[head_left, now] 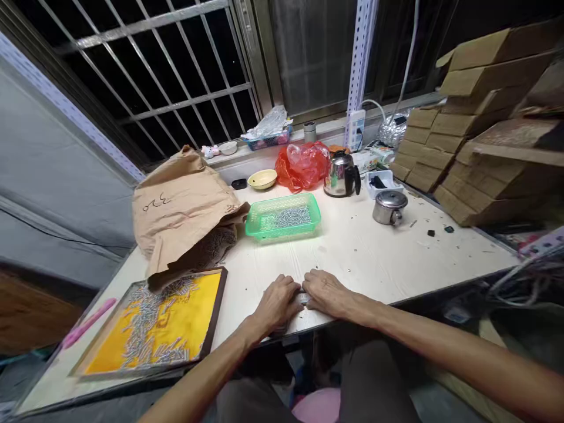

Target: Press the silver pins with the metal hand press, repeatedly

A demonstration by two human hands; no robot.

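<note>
My left hand (278,299) rests at the front edge of the white table, fingers curled in. Close beside it lies my right hand (326,292), its fingers also bent down and pressed together. Between the two sits a small grey, metallic-looking piece (303,298), mostly hidden by the fingers of both hands. To the left is a wood-framed tray with a yellow bottom (200,311), on which many small metal pins (143,323) are scattered. Beyond my hands stands a green plastic basket (282,232) holding more small metal pieces (293,217).
A brown paper bag (180,205) leans over the tray's far end. Farther back are a yellow bowl (262,180), a red plastic bag (302,167), a kettle (340,176) and a lidded metal cup (389,208). Cardboard boxes (480,129) are stacked at right. A pink tool (88,323) lies far left.
</note>
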